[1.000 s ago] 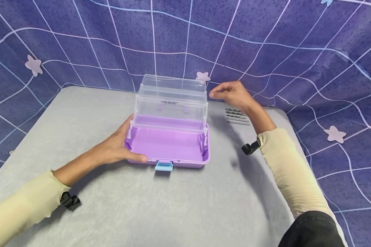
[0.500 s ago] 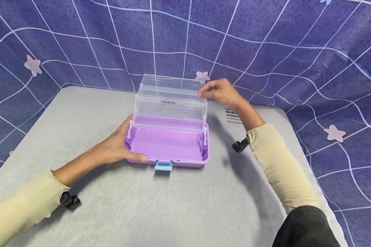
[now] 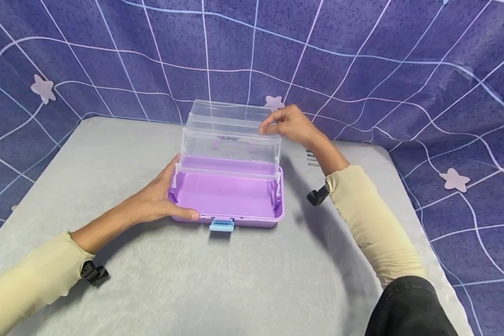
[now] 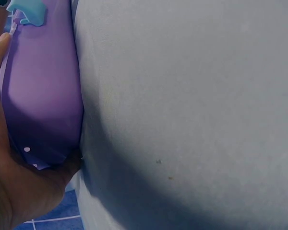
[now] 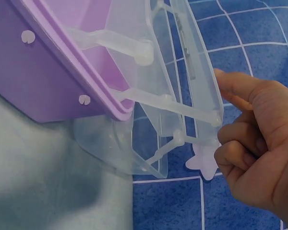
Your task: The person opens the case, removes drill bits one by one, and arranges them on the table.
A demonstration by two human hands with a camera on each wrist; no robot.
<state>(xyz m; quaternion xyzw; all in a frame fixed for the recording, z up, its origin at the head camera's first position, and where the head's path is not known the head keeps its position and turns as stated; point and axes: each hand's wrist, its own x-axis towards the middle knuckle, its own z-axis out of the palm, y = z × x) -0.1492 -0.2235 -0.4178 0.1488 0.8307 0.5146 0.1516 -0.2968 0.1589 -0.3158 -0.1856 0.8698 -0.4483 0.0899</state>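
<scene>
A purple toolbox (image 3: 227, 193) stands with its clear cantilever trays (image 3: 231, 149) raised and swung back. My left hand (image 3: 157, 200) grips its left end, thumb along the front rim; the left wrist view shows the hand (image 4: 24, 187) wrapped round that purple end (image 4: 43, 86). Several dark drill bits (image 3: 235, 138) lie in an upper tray. Over the right side of the trays hovers my right hand (image 3: 291, 123), thumb and index finger brought together. In the right wrist view, that hand's (image 5: 259, 139) index fingertip meets the tray edge (image 5: 206, 72), other fingers curled; anything pinched is hidden.
More drill bits (image 3: 312, 157) lie on the grey tabletop (image 3: 235, 284) right of the box, partly covered by my right forearm. A light blue latch (image 3: 221, 225) hangs at the box front. Behind the table rises a blue patterned cloth (image 3: 151, 56).
My right hand has moved left from above the loose drill bits to the right part of the upper trays. The left hand and the toolbox stay in place.
</scene>
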